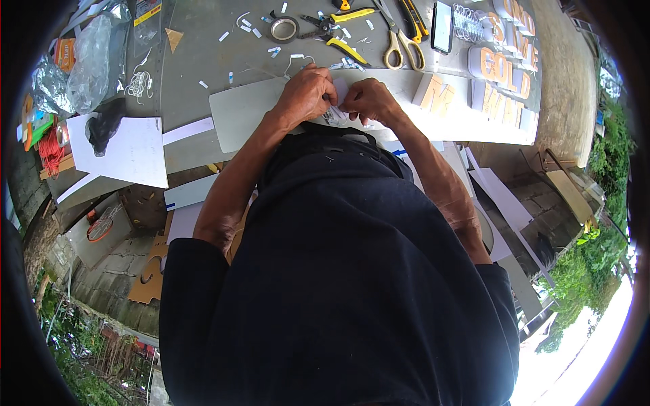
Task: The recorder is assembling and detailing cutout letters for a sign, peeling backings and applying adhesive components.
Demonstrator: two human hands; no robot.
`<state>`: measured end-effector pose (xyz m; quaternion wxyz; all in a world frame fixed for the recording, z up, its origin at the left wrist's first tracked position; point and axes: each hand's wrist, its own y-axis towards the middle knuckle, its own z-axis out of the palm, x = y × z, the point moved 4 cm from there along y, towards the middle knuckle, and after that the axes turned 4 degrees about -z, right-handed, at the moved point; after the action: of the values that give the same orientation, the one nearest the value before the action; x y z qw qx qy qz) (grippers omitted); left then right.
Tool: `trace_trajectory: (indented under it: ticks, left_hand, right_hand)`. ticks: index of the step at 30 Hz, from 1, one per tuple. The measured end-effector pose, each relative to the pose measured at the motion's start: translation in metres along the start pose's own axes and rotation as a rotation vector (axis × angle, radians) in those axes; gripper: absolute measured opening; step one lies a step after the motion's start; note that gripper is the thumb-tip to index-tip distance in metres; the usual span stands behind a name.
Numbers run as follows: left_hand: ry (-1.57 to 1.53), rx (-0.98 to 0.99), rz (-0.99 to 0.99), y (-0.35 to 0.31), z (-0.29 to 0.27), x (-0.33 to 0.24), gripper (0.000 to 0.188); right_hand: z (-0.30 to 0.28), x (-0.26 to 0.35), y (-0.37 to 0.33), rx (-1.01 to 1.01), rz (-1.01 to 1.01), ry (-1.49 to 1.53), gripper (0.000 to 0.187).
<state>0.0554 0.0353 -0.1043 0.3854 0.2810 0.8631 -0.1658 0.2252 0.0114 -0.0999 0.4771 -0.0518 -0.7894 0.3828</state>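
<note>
My left hand [308, 95] and my right hand [371, 101] are close together at the near edge of the work table. Between them stands a small white piece [340, 89], its shape partly hidden by my fingers. Both hands are closed, with their fingertips pinched against this piece. Under my wrists lies a long pale sheet [237, 111]. A thin white wire [298, 59] curls just beyond my left hand. To the right of my right hand sits a letter-shaped block [433, 93] with a wood-coloured face and white sides.
Beyond my hands lie a tape roll [273, 32], yellow-handled wire strippers [349, 51], scissors [393, 57], a yellow-black cutter [415, 21] and a phone [442, 28]. Several letter blocks [497, 64] fill the right side. White paper [139, 149] and clear plastic bags [91, 71] lie left.
</note>
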Motion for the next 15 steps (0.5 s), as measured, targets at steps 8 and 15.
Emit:
trace_trajectory:
  ticks: [8,15]
  left_hand:
    - [0.001,-0.007,0.013,0.000,-0.003,-0.003,0.013]
    - [-0.036,0.006,-0.005,0.001,-0.009,-0.008,0.017]
  right_hand:
    - [0.018,-0.006,-0.019,-0.246,-0.189,-0.169,0.023]
    - [0.031,0.003,-0.025,-0.470,-0.340,-0.447,0.017]
